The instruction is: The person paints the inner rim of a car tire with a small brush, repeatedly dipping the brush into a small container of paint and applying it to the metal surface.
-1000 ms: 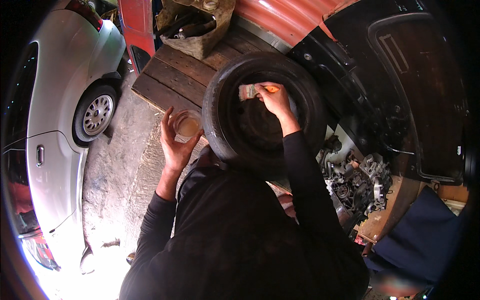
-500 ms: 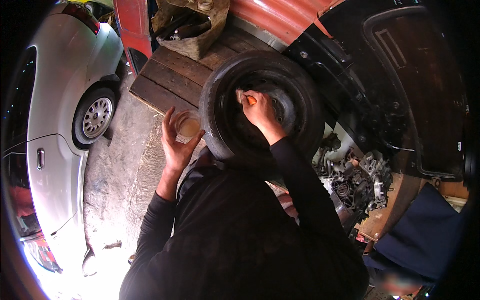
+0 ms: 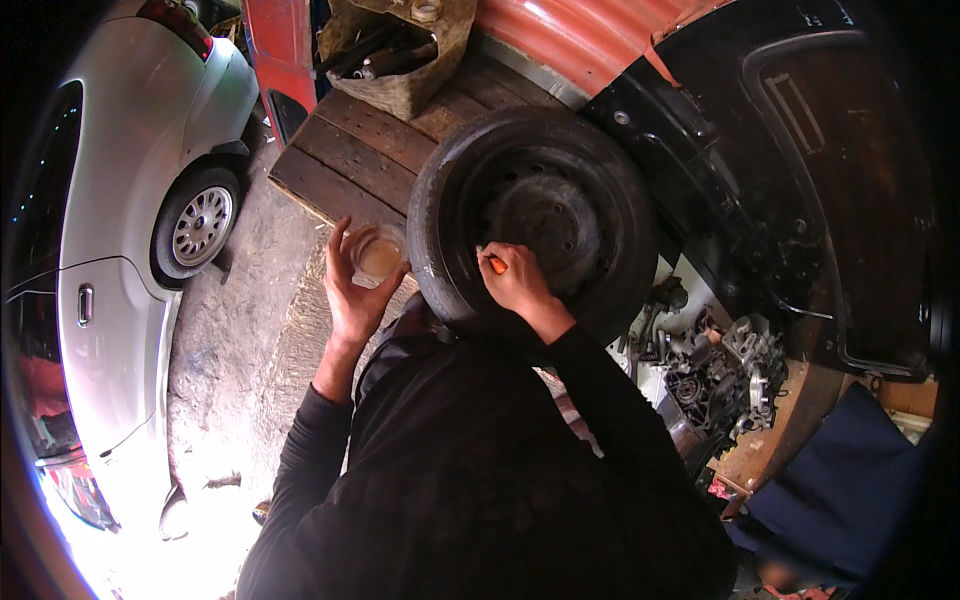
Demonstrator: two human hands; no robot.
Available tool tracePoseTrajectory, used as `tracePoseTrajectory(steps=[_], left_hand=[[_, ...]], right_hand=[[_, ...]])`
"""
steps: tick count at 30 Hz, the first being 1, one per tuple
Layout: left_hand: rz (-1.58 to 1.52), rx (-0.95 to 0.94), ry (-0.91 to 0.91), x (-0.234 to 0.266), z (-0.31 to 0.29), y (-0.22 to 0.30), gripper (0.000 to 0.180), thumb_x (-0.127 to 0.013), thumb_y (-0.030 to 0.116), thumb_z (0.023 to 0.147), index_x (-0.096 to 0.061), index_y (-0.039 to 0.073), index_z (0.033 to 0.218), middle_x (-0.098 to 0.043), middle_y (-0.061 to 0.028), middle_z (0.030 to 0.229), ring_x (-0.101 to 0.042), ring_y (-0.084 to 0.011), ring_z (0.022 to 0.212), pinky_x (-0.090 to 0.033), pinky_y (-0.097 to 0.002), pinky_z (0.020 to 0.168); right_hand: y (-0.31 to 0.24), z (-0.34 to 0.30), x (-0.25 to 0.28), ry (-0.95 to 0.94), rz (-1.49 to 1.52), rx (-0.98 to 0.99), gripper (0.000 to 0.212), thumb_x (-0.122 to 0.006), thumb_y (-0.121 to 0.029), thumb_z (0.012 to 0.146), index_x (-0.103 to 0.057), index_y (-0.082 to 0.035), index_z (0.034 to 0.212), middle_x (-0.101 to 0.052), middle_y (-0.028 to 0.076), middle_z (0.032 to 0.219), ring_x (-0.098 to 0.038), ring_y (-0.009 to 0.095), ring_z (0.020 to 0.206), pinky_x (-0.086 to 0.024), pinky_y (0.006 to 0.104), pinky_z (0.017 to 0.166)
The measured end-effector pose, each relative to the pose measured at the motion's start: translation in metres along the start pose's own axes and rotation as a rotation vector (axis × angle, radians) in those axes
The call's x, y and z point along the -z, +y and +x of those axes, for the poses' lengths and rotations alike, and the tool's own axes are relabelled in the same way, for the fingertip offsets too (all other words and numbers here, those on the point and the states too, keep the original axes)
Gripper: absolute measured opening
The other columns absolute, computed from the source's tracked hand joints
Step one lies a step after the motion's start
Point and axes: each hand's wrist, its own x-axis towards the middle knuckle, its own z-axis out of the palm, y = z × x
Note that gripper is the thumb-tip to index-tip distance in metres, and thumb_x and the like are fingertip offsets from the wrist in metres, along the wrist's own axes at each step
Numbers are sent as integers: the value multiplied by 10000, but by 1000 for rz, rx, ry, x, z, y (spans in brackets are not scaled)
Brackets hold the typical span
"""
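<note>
1. The brush (image 3: 497, 266) has been carried down the left inner side of the wheel (image 3: 555, 212); a second ago it was held near the top. It is pinched between the thumb and fingers of the right hand (image 3: 522, 282), and only a little of its orange handle is seen.
2. The centre of the wheel, partly covered by the hand a second ago, is now uncovered.
3. The clear cup (image 3: 380, 257) is held as before by the left hand (image 3: 353, 302), thumb and fingers spread around its sides. It is kept just left of the tyre (image 3: 440, 205); whether they touch cannot be told.
4. The bristles are mostly hidden by the right hand, and the tyre's near edge is blocked by dark clothing.
5. The wheel is set face up before the person, by the boards (image 3: 340, 160), on which a bag (image 3: 405, 90) is placed.
6. A silver car (image 3: 120, 220) is parked at left; engine parts (image 3: 725, 370) and a black panel (image 3: 850, 190) are seen at right.
</note>
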Motion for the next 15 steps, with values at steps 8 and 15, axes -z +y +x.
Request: tracePoseTrajectory(steps=[8, 15], left_hand=[[-28, -35, -18, -1, 3, -3, 1006, -920, 33, 748, -328, 28, 1562, -636, -184, 1355, -629, -264, 1262, -501, -408, 1103], [-20, -32, -50, -2, 2, -2, 1006, -919, 28, 745, -329, 27, 1560, -640, -179, 1346, -637, -261, 1246, -509, -406, 1092]], right_hand=[[-11, 33, 54, 7, 46, -113, 144, -704, -137, 934, -736, 0, 965, -749, 190, 911, -739, 385, 902, -572, 408, 762], [15, 19, -19, 248, 38, 11, 140, -695, -136, 936, -734, -47, 1036, -750, 182, 1010, -718, 399, 929, -581, 460, 813]])
